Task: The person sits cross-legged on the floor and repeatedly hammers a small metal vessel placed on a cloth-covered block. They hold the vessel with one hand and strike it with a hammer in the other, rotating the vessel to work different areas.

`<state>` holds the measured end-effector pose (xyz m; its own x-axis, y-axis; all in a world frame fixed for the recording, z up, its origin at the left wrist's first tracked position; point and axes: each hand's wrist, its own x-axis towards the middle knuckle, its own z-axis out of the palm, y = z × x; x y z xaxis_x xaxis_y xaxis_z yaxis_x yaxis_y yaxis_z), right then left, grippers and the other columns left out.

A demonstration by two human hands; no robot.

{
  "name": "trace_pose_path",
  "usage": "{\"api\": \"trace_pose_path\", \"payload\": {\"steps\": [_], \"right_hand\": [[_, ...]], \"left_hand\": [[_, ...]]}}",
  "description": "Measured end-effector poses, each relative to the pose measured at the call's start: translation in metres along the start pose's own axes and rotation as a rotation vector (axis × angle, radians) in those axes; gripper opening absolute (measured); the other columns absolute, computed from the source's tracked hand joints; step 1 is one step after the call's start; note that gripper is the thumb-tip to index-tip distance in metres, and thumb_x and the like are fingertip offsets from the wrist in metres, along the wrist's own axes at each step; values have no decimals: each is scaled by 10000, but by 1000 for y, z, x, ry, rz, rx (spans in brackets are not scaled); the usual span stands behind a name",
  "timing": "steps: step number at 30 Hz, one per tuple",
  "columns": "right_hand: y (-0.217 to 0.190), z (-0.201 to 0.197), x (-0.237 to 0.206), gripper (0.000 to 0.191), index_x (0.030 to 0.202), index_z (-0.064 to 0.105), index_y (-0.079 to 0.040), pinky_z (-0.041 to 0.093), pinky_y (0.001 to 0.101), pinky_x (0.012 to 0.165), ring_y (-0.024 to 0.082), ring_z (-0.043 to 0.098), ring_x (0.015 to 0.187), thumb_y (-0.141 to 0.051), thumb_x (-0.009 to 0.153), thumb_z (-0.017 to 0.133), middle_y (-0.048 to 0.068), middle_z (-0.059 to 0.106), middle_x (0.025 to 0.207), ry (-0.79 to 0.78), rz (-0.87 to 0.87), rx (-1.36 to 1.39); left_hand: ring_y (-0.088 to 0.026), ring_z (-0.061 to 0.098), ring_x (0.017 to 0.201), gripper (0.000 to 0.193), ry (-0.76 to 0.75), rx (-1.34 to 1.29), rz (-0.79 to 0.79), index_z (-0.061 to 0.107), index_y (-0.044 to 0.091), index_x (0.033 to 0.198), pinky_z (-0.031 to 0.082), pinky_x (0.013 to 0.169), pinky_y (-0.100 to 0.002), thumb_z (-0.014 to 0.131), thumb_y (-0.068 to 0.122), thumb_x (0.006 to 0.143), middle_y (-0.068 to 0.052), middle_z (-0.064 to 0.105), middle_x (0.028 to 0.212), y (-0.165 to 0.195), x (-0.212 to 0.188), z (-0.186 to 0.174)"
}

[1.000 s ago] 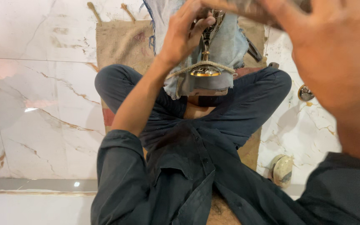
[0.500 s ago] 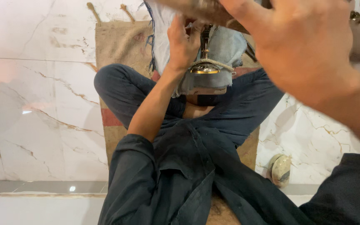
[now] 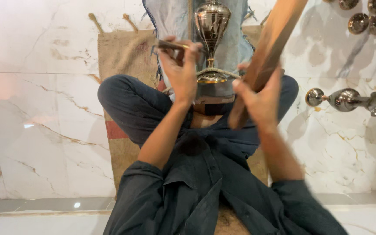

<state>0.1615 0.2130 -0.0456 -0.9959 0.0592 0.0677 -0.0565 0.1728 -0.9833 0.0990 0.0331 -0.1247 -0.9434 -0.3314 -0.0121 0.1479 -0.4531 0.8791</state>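
Open marble floor [image 3: 44, 130] to the left — free passage. Rightward, blocked by metal pieces [image 3: 349, 99] on the floor; ahead, by the vase [image 3: 212, 26] — and the wooden stick [image 3: 268, 56].

The vase [image 3: 212, 26] stands on a cloth [image 3: 236, 48] far from the person, between the left hand [image 3: 180, 72] and right hand [image 3: 257, 98]. The cloth lies on a mat [image 3: 122, 56] on the floor [image 3: 40, 109]. Metal pieces [image 3: 349, 99] lie right, and more [image 3: 366, 17] lie far right.

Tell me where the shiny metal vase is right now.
In the head view the shiny metal vase stands upright at top centre on the pale blue cloth, between the left hand holding a thin tool and the right hand gripping a wooden stick.
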Motion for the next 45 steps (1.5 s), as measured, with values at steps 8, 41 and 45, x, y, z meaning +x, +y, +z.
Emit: {"api": "trace_pose_path", "payload": {"steps": [8, 41, 45], "right_hand": [[57, 52, -34, 793, 1558, 274, -16, 520, 398, 1139, 319, 627, 1317, 39, 971, 804, 193, 626, 1425, 108, -151, -57], [-3, -68, -40, 645, 1521, 344, 26, 563, 402, 863, 329, 701, 978, -116, 1021, 725, 208, 691, 1083, -139, 28, -548], [-29, -82, -23, 691, 1533, 328, 9, 555, 485, 846, 457, 692, 977, -182, 1006, 733, 289, 680, 1094, -216, 137, -683]], "left_hand": [[-189, 706, 1034, 411, 66, -34, 13, 398, 31, 1343, 593, 868, -293, 672, 63, 1039, -98, 674, 1086, -22, -6, 16], [-304, 698, 996, 387, -1477, 911, 755, 632, 59, 1376, 535, 823, -430, 732, 61, 1002, -112, 694, 1180, 62, 132, 52], [-283, 702, 1000, 345, -1291, 857, 846, 614, 71, 1329, 556, 860, -404, 728, 36, 1005, -89, 700, 1148, 54, 127, 32]]}}
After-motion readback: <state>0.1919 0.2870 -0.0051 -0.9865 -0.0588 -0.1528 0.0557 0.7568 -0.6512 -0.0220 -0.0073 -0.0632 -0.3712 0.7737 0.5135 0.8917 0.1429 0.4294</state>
